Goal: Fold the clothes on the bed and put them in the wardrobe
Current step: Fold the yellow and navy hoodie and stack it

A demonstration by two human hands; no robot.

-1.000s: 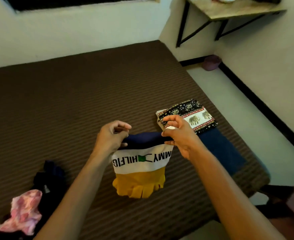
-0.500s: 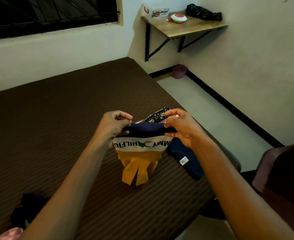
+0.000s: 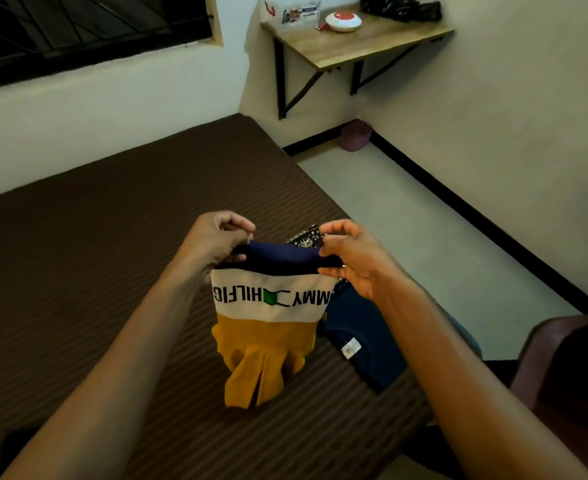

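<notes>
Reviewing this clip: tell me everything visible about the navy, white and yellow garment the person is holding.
The colour-block garment is a soft knit-looking piece in three bands: navy at the top, a white middle band with black lettering and a small green square that reads upside down, and mustard yellow below. It is partly folded and hangs in the air above the brown striped bed, its yellow end drooping in loose folds. The left hand pinches one top corner, the right hand the other. Whether the yellow end touches the bed is unclear.
</notes>
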